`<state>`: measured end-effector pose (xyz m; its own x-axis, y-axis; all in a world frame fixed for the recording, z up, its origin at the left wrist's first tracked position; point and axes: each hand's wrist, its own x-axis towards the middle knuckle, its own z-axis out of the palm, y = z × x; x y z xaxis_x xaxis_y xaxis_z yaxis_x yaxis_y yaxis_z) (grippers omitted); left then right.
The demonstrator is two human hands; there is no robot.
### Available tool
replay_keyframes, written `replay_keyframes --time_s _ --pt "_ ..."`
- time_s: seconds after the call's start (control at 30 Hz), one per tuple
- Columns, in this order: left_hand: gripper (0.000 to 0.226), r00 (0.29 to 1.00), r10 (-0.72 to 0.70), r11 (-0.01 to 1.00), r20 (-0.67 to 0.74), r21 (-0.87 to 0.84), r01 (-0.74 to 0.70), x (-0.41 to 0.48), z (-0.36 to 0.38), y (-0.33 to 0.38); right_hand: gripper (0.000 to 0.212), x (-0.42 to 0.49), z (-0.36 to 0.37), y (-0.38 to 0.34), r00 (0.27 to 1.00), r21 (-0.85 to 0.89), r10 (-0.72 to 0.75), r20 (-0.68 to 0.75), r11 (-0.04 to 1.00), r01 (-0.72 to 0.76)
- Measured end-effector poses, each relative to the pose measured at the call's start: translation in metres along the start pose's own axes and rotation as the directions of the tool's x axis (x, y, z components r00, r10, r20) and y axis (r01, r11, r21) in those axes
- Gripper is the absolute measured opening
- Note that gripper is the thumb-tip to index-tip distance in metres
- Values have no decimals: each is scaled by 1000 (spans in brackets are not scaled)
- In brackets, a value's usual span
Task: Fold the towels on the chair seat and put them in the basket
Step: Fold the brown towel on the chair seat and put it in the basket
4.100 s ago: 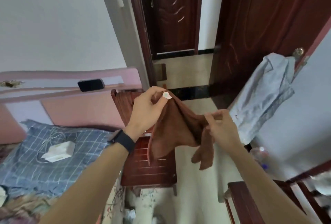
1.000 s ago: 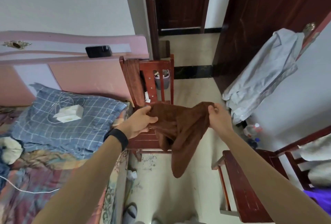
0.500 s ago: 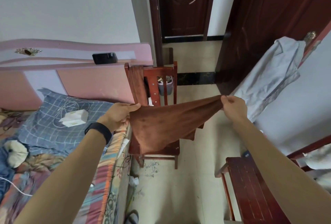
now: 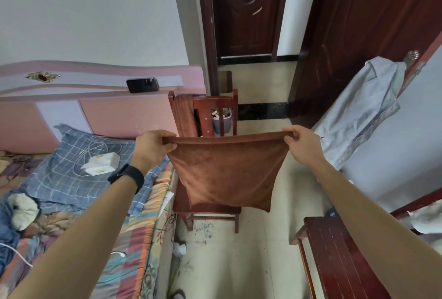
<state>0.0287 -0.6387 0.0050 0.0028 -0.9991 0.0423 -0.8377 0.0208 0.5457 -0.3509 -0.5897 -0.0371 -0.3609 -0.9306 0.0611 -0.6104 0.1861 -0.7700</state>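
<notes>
A brown towel (image 4: 227, 172) hangs flat and stretched in the air in front of the red wooden chair (image 4: 210, 212). My left hand (image 4: 150, 148) pinches its upper left corner and my right hand (image 4: 302, 143) pinches its upper right corner. The towel hides most of the chair seat. A second brown towel (image 4: 183, 117) is draped over the left side of the chair back. No basket for the towels is in view.
A bed (image 4: 71, 203) with a blue checked pillow stands on the left. Another red wooden chair (image 4: 334, 258) is at the lower right. A grey shirt (image 4: 358, 112) hangs on the door handle at right. A small bin (image 4: 221, 119) stands behind the chair.
My hands have moved apart and pulled the crumpled towel out flat, its top edge now taut between them. The view has tilted up a little.
</notes>
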Motion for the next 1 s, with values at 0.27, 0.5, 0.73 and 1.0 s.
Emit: replay_keyframes --time_s 0.27,0.5,0.73,1.0 --pt "15 999 9 995 54 96 -14 -3 -2 -7 26 -2 6 4 992 -136 -105 -63 986 96" --pt "21 959 -24 993 283 -102 55 -11 10 -30 26 -4 26 25 988 -211 -154 -25 967 146" --pt "12 995 -24 972 100 236 0 -28 42 -59 28 -3 59 66 976 -366 -173 129 907 210" --pt "31 924 -147 899 354 437 -25 -41 84 -130 37 -29 127 109 937 -446 -79 340 864 234"
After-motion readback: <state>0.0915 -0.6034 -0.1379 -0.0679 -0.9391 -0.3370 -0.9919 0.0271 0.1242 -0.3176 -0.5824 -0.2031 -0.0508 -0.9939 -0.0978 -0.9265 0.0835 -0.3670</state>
